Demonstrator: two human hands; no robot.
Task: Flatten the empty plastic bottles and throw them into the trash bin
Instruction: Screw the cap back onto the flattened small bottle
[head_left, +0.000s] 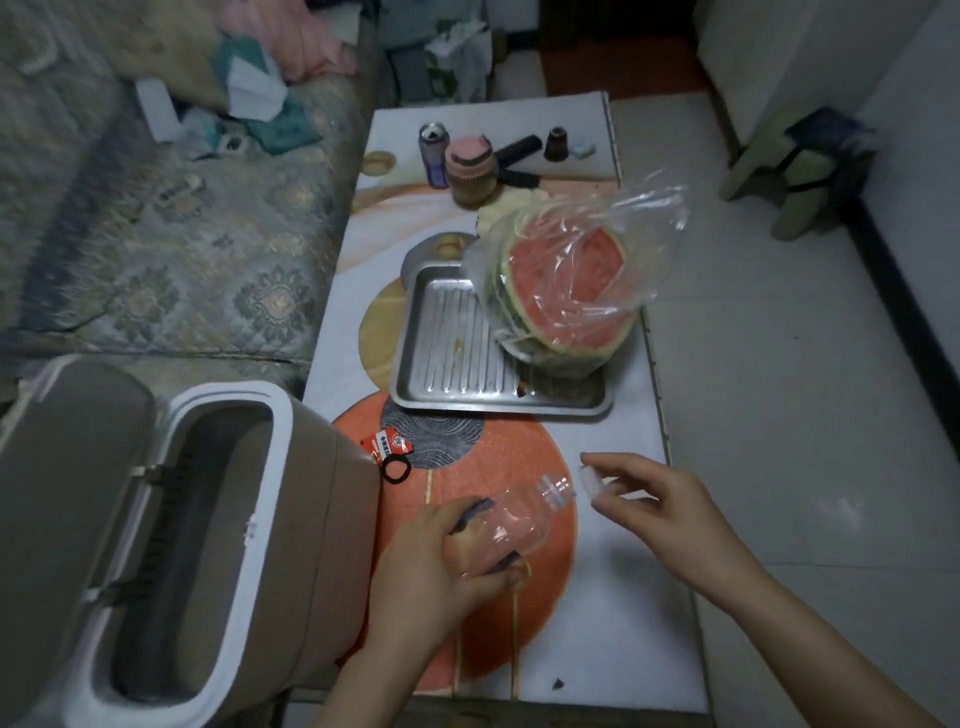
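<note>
Bottle, clear and uncapped, is lying gripped in the left hand; at its two o'clock, the right hand is pinching its white cap.

Dim room; patterned sofa left, low table centre, pale tiled floor right

— What sort of place was it?
— A lived-in home: a quilted sofa strewn with clothes ran beside a low worktop.
— Anything else?
— A cut watermelon in plastic sat on a metal tray, above a tiled floor.
</note>
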